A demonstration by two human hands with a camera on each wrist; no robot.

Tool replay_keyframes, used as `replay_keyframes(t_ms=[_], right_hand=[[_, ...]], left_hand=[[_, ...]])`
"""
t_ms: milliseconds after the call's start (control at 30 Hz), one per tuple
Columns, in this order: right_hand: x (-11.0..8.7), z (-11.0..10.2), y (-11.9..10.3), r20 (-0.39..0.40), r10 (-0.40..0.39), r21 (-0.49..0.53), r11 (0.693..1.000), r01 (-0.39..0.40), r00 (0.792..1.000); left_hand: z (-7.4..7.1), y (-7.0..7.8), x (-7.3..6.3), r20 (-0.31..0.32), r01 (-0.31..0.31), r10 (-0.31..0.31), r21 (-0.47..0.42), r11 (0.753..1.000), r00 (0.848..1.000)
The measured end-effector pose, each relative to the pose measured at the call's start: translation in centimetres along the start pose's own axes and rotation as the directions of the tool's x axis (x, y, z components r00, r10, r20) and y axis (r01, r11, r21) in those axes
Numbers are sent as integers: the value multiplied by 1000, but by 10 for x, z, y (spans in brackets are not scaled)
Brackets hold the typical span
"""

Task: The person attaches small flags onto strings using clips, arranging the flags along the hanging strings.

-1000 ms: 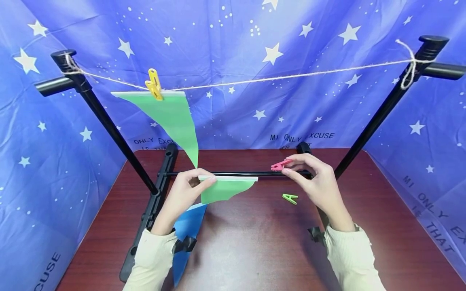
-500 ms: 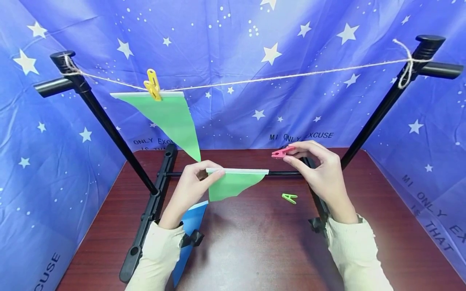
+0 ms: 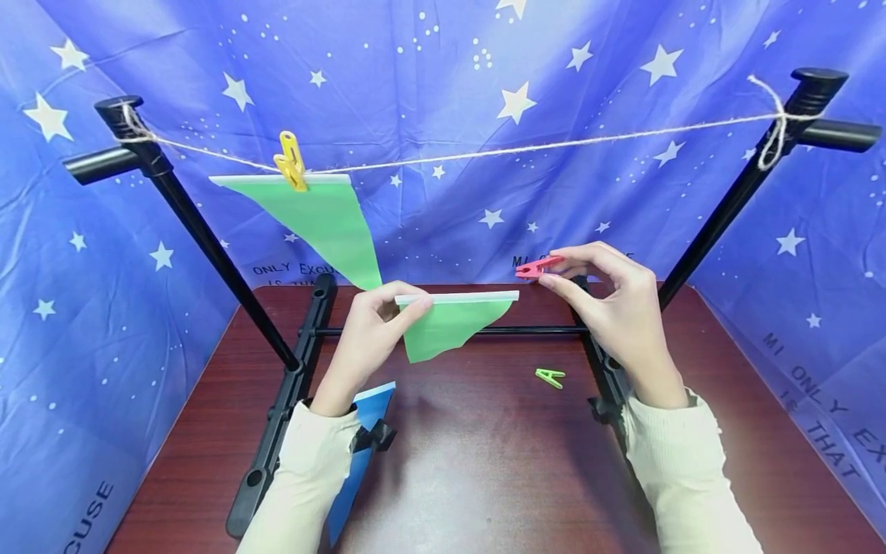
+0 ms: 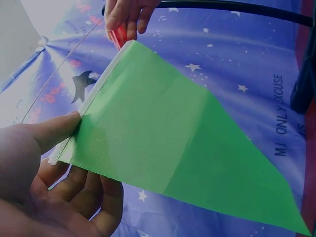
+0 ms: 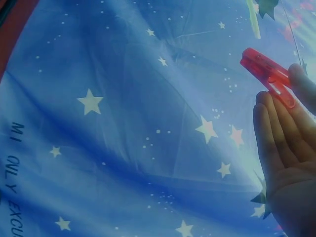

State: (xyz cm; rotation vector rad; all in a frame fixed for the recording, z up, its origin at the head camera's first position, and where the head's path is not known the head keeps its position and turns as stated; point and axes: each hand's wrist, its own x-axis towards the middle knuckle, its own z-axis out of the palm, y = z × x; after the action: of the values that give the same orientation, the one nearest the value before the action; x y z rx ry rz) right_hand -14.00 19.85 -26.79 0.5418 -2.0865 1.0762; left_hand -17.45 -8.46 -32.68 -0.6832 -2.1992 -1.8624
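Note:
My left hand (image 3: 374, 331) pinches a green pennant flag (image 3: 450, 327) by the left end of its white top strip. In the left wrist view the whole green flag (image 4: 163, 123) shows as a triangle, thumb in front and fingers behind. To the right, my right hand (image 3: 619, 308) holds a red clothespin (image 3: 536, 267) between thumb and fingers, apart from the flag's right corner. The same red clothespin (image 5: 266, 71) appears at the right of the right wrist view. Both hands are below the string (image 3: 484, 155). Another green flag (image 3: 325, 223) hangs from it under a yellow clothespin (image 3: 291, 163).
A lime green clothespin (image 3: 550, 377) lies on the brown table (image 3: 477, 462). A blue flag (image 3: 374, 408) lies partly beneath the left forearm. Black posts (image 3: 208, 250) at both sides bear the string, with a low crossbar (image 3: 533, 331) between them.
Both hands have risen toward the string, with the green flag and the red clothespin in them. The left hand has also shifted right. The hanging flag and the lime clothespin stay put.

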Motion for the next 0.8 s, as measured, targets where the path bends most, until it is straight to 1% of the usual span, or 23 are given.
replay_keyframes(t_ms=[133, 200, 300, 467, 600, 800], right_hand=[[6, -1, 3, 1, 1, 26, 1000, -1, 1000], [10, -2, 2, 3, -12, 53, 999, 12, 1000], [16, -3, 0, -4, -33, 62, 998, 33, 999], [25, -6, -6, -23, -50, 32, 998, 51, 998], [32, -6, -11, -27, -83, 2, 997, 83, 996], [43, -7, -18, -39, -145, 2, 989, 145, 989]], left_hand=[[1, 6, 6, -2, -19, 19, -16, 1000, 1000], [1, 9, 9, -5, -28, 28, -19, 999, 1000], [1, 13, 12, 0, -36, 36, -20, 999, 999], [0, 18, 17, 4, -43, 43, -9, 999, 999], [-1, 22, 21, 3, -47, 47, 1, 999, 999], [-3, 27, 27, 0, -61, 61, 1, 998, 998]])
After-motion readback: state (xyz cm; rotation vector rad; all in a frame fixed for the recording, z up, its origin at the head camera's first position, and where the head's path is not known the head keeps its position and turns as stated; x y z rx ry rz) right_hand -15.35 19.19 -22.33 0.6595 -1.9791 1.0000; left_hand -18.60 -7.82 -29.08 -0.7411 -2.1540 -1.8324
